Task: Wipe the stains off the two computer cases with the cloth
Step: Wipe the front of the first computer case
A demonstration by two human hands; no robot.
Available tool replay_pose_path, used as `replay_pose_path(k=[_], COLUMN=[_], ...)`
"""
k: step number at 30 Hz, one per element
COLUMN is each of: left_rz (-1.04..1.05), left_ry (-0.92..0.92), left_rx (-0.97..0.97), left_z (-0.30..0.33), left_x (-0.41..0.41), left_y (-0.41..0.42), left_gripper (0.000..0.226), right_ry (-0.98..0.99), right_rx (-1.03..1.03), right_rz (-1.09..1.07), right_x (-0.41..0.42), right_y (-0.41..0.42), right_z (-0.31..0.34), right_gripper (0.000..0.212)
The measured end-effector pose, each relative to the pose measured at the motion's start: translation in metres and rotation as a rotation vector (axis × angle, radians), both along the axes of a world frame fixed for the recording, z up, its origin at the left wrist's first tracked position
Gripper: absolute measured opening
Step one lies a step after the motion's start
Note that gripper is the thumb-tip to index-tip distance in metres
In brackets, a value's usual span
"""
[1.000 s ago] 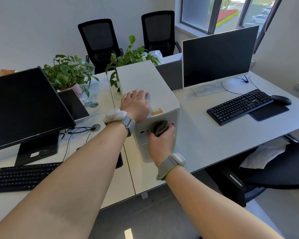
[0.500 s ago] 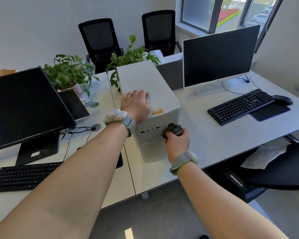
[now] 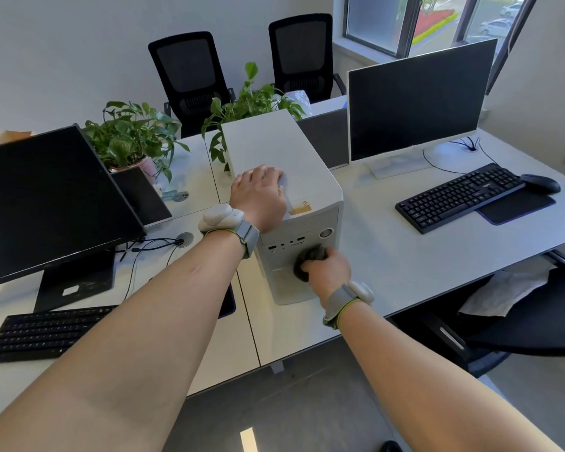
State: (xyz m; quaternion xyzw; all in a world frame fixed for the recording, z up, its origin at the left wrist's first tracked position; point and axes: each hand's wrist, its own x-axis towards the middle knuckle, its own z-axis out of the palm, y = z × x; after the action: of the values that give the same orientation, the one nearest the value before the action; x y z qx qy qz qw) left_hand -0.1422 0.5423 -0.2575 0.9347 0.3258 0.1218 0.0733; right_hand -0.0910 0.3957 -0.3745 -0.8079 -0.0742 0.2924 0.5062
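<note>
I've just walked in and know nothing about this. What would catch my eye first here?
Two bare forearms reach to a white computer case standing mid-desk. The left hand rests on its top, while the right hand presses a dark cloth against its front panel. Black monitors flank it, one at far left, one at right.

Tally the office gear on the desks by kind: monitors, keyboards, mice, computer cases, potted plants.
Monitors: 2, black monitor and white-framed monitor
Keyboards: 2, left keyboard and right keyboard
Mice: 1, mouse
Computer cases: 1 in view, white case
Potted plants: 2, left plant and rear plant
Total: 8
</note>
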Motion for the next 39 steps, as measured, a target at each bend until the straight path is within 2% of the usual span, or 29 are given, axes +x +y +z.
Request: replay_pose_path(k=[1, 3, 7, 10, 13, 20, 22, 25, 29, 31, 35, 39], left_rz=[-0.004, -0.020, -0.049, -0.066, -0.055, -0.029, -0.023, -0.014, -0.040, -0.045, -0.042, -0.036], left_ry=[-0.008, -0.031, -0.045, 0.010, 0.046, 0.120, 0.145, 0.161, 0.172, 0.164, 0.145, 0.131], left_rx=[0.008, 0.005, -0.046, 0.001, 0.003, -0.030, -0.033, -0.019, 0.021, 0.033, 0.044, 0.043], left_z=[0.000, -0.001, -0.001, 0.000, 0.003, 0.010, 0.011, 0.012, 0.011, 0.009, 0.008, 0.007], left_x=[-0.001, -0.003, -0.004, -0.003, -0.002, -0.002, -0.002, -0.001, -0.001, -0.002, -0.001, -0.002], left_y=[0.000, 0.000, 0.000, 0.000, 0.001, -0.002, -0.005, -0.006, -0.005, -0.004, -0.004, -0.003], left_gripper=[0.039, 0.041, 0.062, 0.082, 0.100, 0.139, 0.139, 0.134, 0.130, 0.128, 0.130, 0.130], right_ry=[0.001, 0.076, 0.271, 0.376, 0.424, 0.370, 0.324, 0.268, 0.256, 0.226, 0.109, 0.078], right_rx=[-0.024, 0.046, 0.359, 0.461, 0.456, 0.340, 0.334, 0.291, 0.225, 0.232, 0.259, 0.228], right_rz=[0.076, 0.071, -0.234, -0.363, -0.429, -0.410, -0.357, -0.237, -0.107, -0.153, -0.454, -0.255], right_x=[0.000, 0.002, 0.007, 0.012, 0.016, 0.022, 0.023, 0.019, 0.007, 0.004, 0.011, -0.011], right_y=[0.001, -0.004, -0.030, -0.039, -0.040, -0.041, -0.034, -0.014, -0.008, -0.014, -0.013, -0.001], right_z=[0.000, 0.002, 0.003, -0.005, -0.015, -0.027, -0.025, -0.021, -0.023, -0.024, -0.023, -0.026], right_gripper=[0.016, 0.019, 0.018, 0.019, 0.019, 0.017, 0.016, 0.036, 0.037, 0.032, 0.024, 0.019])
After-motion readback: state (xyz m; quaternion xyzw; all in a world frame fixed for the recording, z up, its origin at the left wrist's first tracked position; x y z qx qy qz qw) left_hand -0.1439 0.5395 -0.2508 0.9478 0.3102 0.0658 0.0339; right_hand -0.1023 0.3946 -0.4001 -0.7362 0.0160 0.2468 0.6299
